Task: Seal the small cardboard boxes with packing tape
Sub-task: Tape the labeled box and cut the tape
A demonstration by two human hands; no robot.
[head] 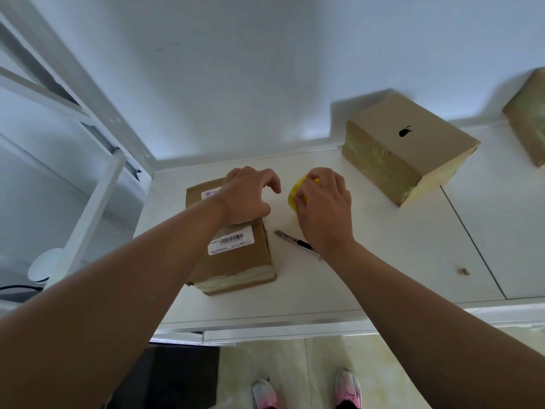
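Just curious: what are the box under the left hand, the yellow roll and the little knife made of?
Box: matte brown cardboard, with a glossy paper label. Roll: likely clear plastic tape on a yellow core, mostly hidden. Knife: seemingly a metal blade with a dark plastic handle, too small to confirm.

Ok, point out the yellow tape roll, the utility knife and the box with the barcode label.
yellow tape roll (295, 193): head view, on the roll's visible yellow side left of the right hand.
utility knife (290, 238): head view, on the metal forward part of the body.
box with the barcode label (236, 267): head view, on the bare cardboard top below the label.
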